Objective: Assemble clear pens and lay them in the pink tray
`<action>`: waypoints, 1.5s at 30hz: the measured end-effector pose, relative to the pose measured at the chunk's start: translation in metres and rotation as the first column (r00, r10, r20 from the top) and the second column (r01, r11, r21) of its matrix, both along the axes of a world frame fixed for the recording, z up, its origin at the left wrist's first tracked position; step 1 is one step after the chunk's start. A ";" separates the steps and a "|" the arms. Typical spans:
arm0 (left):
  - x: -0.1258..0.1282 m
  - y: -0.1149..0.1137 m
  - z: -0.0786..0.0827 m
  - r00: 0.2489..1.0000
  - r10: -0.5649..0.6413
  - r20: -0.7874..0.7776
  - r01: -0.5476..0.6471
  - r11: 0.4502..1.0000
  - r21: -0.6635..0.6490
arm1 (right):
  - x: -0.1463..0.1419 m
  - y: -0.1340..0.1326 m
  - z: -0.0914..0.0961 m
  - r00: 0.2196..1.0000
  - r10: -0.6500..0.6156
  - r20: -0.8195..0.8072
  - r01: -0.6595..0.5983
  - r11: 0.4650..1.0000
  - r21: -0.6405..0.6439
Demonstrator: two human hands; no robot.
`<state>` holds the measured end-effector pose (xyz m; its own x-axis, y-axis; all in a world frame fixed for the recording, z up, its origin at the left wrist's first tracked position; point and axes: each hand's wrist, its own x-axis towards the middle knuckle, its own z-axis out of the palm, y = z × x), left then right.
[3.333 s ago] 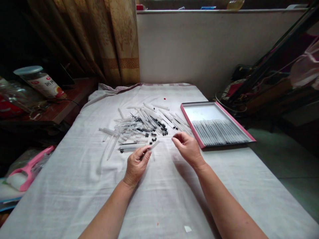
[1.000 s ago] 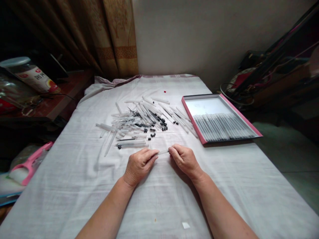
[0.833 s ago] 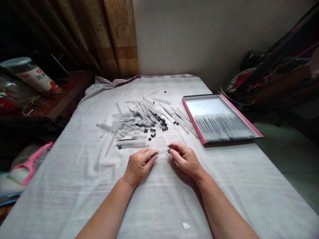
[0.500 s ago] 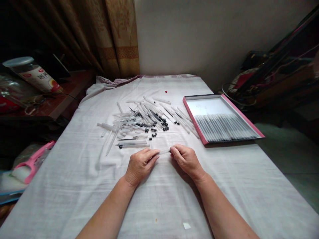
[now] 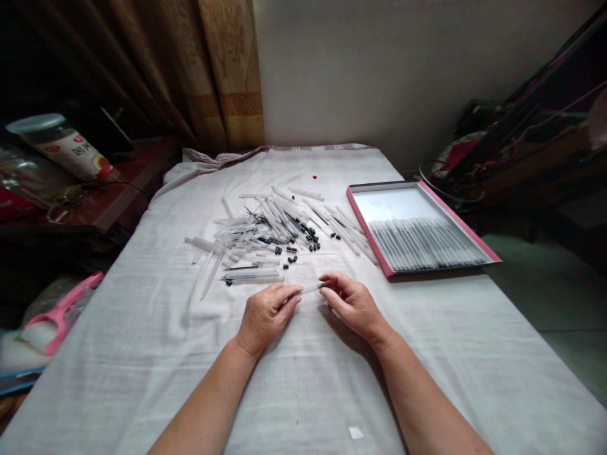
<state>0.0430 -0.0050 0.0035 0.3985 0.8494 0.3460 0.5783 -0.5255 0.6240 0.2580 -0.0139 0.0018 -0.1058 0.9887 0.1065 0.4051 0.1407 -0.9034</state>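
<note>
Between my two hands a thin clear pen point(image 5: 310, 289) lies almost level, with a dark tip at its right end. My left hand point(image 5: 266, 314) pinches its left end between thumb and fingers. At the dark end, the thumb and forefinger of my right hand point(image 5: 353, 308) close loosely around the tip; the other fingers are curled. Beyond my hands spreads a loose heap of clear pen barrels point(image 5: 279, 212) and dark refills. Small black plugs point(image 5: 314, 246) are scattered at its near right side. A few pens point(image 5: 253, 275) lie side by side just past my left hand.
A shallow pink-edged box point(image 5: 367, 237) on the right holds a row of pens point(image 5: 427, 243). A small red piece point(image 5: 315, 177) lies at the back, a white scrap point(image 5: 355, 433) at the front. Pink scissors point(image 5: 59, 316) and a lidded jar point(image 5: 71, 148) are off the bed's left side.
My right hand's fingers have loosened and spread a little at the dark end of the pen. My left hand keeps its hold. The view has shifted slightly.
</note>
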 end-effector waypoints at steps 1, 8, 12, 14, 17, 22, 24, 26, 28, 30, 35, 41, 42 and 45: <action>0.000 0.000 0.000 1.000 -0.001 0.000 0.001 1.000 -0.002 | 0.000 0.000 -0.001 1.000 -0.002 -0.016 0.002 1.000 0.010; 0.000 0.000 0.001 1.000 -0.006 -0.004 0.006 1.000 -0.013 | 0.001 0.000 0.001 0.999 0.028 0.042 -0.028 1.000 -0.001; 0.000 0.000 0.000 1.000 -0.004 0.011 0.004 1.000 -0.020 | 0.001 0.000 0.002 1.000 0.025 0.000 -0.025 0.999 -0.021; 0.000 0.000 -0.001 1.000 -0.003 0.012 0.003 1.000 -0.023 | 0.000 0.000 0.002 0.999 0.015 -0.049 -0.016 1.000 -0.019; 0.000 0.000 -0.001 1.000 -0.003 0.007 0.004 1.000 -0.029 | 0.000 0.000 0.002 0.999 0.008 -0.054 -0.008 1.000 -0.005; -0.001 0.000 -0.002 1.000 -0.010 0.009 0.011 0.999 -0.038 | 0.000 0.001 0.000 1.000 0.006 -0.017 -0.007 0.999 -0.054; 0.000 0.000 -0.002 1.000 -0.004 0.009 0.005 0.999 -0.038 | 0.000 0.001 -0.001 0.999 0.005 -0.040 -0.007 0.998 -0.062; 0.000 0.000 -0.001 1.000 0.001 0.006 -0.001 0.999 -0.032 | 0.001 0.000 -0.002 0.997 0.003 -0.074 -0.007 0.999 -0.050; 0.001 0.000 0.001 1.000 0.003 0.004 -0.003 1.000 -0.022 | 0.001 0.000 -0.002 0.997 0.005 -0.080 -0.007 1.000 -0.029; 0.001 0.000 0.002 1.000 0.002 0.002 -0.002 1.000 -0.016 | 0.001 0.000 -0.002 0.998 0.006 -0.056 -0.008 1.000 -0.021; 0.000 0.000 0.000 1.000 -0.005 -0.008 0.005 1.000 -0.028 | 0.002 0.001 -0.003 0.999 0.001 -0.035 -0.004 0.997 -0.073; 0.001 0.001 -0.001 1.000 -0.010 -0.005 0.010 1.000 -0.015 | 0.002 0.003 -0.003 0.997 0.023 -0.068 -0.024 1.000 -0.006; 0.001 0.001 -0.001 1.000 -0.011 -0.007 0.010 1.000 -0.012 | 0.002 0.003 -0.002 0.998 0.018 -0.068 -0.018 1.000 -0.006; 0.000 0.001 -0.002 1.000 -0.012 -0.001 0.012 1.000 -0.009 | 0.001 0.003 0.000 0.996 0.005 -0.085 -0.007 1.000 -0.028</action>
<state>0.0431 -0.0042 0.0012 0.4090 0.8476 0.3381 0.5727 -0.5269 0.6280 0.2585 -0.0105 0.0013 -0.1035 0.9908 0.0871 0.3258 0.1165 -0.9382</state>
